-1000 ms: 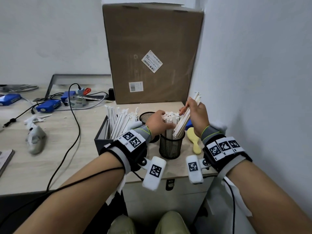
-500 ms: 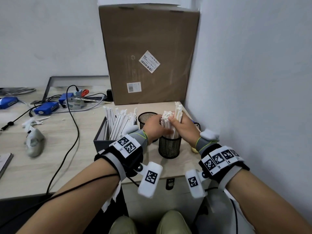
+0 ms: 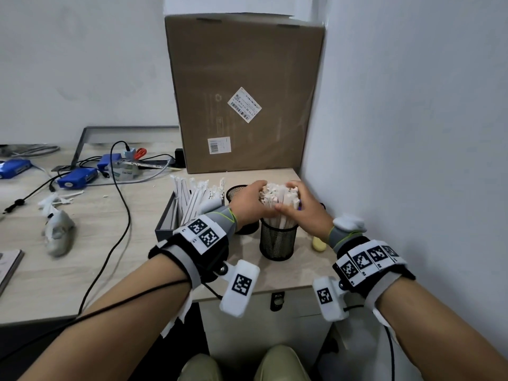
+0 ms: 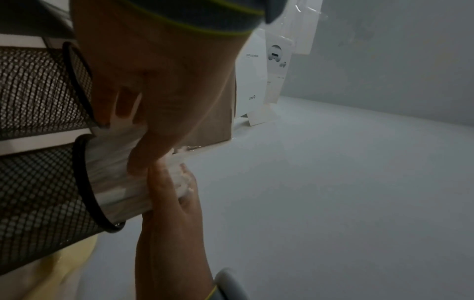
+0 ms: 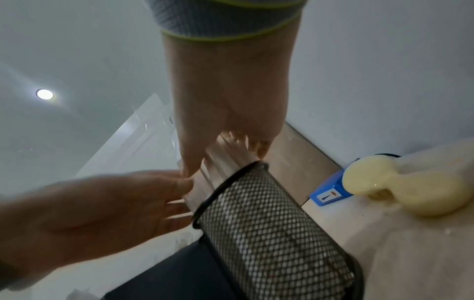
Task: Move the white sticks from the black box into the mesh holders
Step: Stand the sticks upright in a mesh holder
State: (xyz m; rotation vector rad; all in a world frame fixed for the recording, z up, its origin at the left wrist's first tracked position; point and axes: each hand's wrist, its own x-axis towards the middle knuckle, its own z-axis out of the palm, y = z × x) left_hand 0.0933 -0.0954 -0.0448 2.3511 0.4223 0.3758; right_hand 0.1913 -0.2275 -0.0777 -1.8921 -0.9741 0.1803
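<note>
A black mesh holder (image 3: 277,242) near the table's front edge is packed with upright white sticks (image 3: 278,198). My left hand (image 3: 259,200) cups the bundle from the left, thumb on the near side. From the right, my right hand (image 3: 288,196) curls over the stick tops. The two thumbs nearly meet. The left wrist view shows my left hand (image 4: 143,142) on the sticks (image 4: 115,178) above the holder's rim (image 4: 87,192). My right hand (image 5: 220,150) has its fingers round the sticks (image 5: 225,160). More sticks (image 3: 192,199) stand in the black box (image 3: 165,224). A second mesh holder (image 3: 236,191) is behind my left hand.
A big cardboard box (image 3: 242,94) stands at the back, and the wall (image 3: 398,160) runs close on the right. A yellow object (image 3: 319,244) and a blue item (image 5: 328,192) lie right of the holder. Cables (image 3: 121,204) and blue devices (image 3: 77,178) cover the left.
My right hand came down from above with a bunch of sticks and set them into the near holder. Both hands now close round the bundle.
</note>
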